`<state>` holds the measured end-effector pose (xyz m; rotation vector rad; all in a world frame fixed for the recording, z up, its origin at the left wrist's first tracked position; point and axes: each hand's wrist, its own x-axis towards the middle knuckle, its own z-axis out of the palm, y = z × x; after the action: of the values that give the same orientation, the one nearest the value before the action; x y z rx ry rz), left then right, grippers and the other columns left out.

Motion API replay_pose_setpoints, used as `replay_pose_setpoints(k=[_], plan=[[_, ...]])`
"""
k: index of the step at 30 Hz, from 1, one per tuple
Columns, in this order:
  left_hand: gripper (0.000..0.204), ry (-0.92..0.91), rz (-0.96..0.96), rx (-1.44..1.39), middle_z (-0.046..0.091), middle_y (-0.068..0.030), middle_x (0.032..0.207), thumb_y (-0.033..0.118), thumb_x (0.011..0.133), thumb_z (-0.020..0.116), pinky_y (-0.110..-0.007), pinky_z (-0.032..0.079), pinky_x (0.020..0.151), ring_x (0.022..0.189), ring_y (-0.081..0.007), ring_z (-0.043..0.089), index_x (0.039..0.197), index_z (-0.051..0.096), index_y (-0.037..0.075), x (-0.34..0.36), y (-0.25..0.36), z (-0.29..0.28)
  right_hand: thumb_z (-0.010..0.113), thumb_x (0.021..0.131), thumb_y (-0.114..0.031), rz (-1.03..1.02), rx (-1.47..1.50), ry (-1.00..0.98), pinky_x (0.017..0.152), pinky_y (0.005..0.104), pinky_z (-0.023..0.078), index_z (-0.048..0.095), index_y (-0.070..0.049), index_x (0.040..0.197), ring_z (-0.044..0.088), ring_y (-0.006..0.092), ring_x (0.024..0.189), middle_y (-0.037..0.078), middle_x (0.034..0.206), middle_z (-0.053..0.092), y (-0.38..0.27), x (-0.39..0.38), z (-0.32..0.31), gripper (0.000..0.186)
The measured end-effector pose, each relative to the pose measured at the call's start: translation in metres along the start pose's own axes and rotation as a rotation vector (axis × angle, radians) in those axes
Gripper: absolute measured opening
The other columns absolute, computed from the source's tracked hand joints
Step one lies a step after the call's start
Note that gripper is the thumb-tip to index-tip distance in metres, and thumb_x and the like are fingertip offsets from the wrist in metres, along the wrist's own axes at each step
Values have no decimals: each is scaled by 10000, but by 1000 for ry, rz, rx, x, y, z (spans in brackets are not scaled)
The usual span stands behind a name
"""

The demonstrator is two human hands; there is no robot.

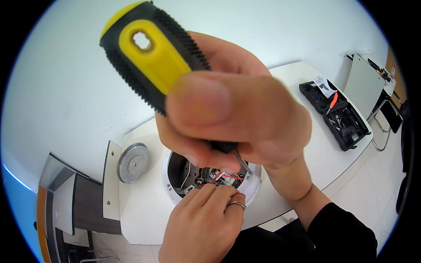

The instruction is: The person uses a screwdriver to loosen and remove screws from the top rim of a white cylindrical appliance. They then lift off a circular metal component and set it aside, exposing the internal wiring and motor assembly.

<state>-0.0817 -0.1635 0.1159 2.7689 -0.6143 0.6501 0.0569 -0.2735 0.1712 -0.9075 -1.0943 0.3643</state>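
The left hand (204, 223) rests fingers-down on the open round housing (212, 177) at the worktop (144, 210) centre, holding nothing I can make out; the right hand (245, 118) is clenched around a yellow-black screwdriver (151, 55), tip in the housing. Left lies a grey disc (133, 162); far right, a black tool case (335, 114).

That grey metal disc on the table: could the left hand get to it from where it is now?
Probably yes. The grey metal disc lies uncovered on the white table, just left of the left hand, with nothing between them; its fingers now rest on the round housing.
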Motion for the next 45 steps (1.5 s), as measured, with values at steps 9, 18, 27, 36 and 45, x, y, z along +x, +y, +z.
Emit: replay_pose_setpoints(k=[9, 18, 27, 36, 45], plan=[[108, -330, -429, -253, 686, -61, 945, 71, 772, 767, -393, 558, 766, 878, -280, 671, 841, 703, 17, 33, 19, -37, 567, 1028, -445, -41, 225, -67, 391, 231, 348, 660, 29, 968, 465, 80, 394, 113, 641, 663, 13, 4, -5, 487], [112, -4, 1, -18, 682, -57, 948, 73, 772, 769, -391, 557, 775, 881, -278, 669, 845, 704, 19, 0, -1, -1, 633, 984, -356, 3, 311, -83, 384, 232, 336, 601, 75, 994, 477, 81, 392, 108, 635, 654, 11, 4, -5, 432], [168, -75, -64, 19, 714, -54, 951, 98, 756, 816, -379, 565, 749, 855, -262, 687, 898, 758, 29, 7, 7, -9, 488, 995, -460, 15, 222, -77, 451, 243, 387, 610, 49, 910, 485, 116, 414, 132, 655, 670, 13, 3, -6, 530], [203, -112, -65, 2, 738, -76, 950, 122, 756, 845, -372, 569, 719, 818, -262, 699, 918, 783, 16, 5, 2, -9, 587, 1005, -391, 1, 191, -29, 374, 238, 346, 578, 49, 1033, 469, 90, 389, 106, 666, 650, 15, 6, -2, 442], [177, -90, -40, -14, 680, -52, 976, 168, 795, 819, -359, 574, 776, 901, -236, 699, 869, 752, 21, 2, -2, -8, 618, 992, -391, 52, 215, 20, 396, 224, 363, 617, 67, 1031, 492, 79, 412, 78, 688, 653, 9, 1, -1, 459]])
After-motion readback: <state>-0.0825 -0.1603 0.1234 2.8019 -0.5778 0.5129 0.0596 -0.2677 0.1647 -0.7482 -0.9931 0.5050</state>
